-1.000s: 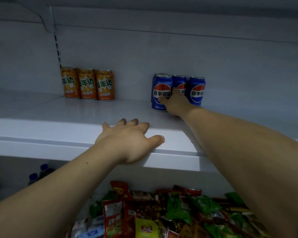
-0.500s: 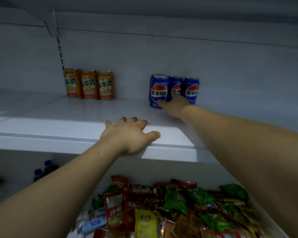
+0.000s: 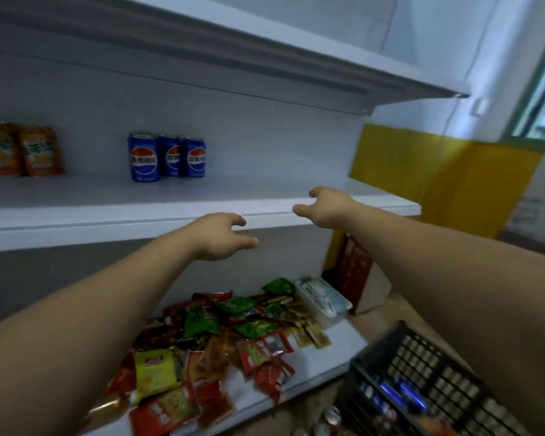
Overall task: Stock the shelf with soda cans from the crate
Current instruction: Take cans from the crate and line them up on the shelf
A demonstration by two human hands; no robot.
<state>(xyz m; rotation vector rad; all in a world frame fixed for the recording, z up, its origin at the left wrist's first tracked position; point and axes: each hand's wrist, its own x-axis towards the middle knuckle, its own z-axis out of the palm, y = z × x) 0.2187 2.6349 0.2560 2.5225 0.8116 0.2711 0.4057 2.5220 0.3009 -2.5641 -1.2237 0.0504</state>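
The shelf (image 3: 107, 212) is smooth painted board with a matt white finish, probably metal. The blue soda cans (image 3: 166, 157) look like glossy printed metal; the orange cans (image 3: 22, 149) beside them are the same (blurred here). Below, the snack packets (image 3: 233, 335) are shiny crinkled foil and plastic film. The crate (image 3: 438, 366) is black moulded plastic, a dull open lattice. The tub (image 3: 324, 303) seems pale, semi-clear plastic.
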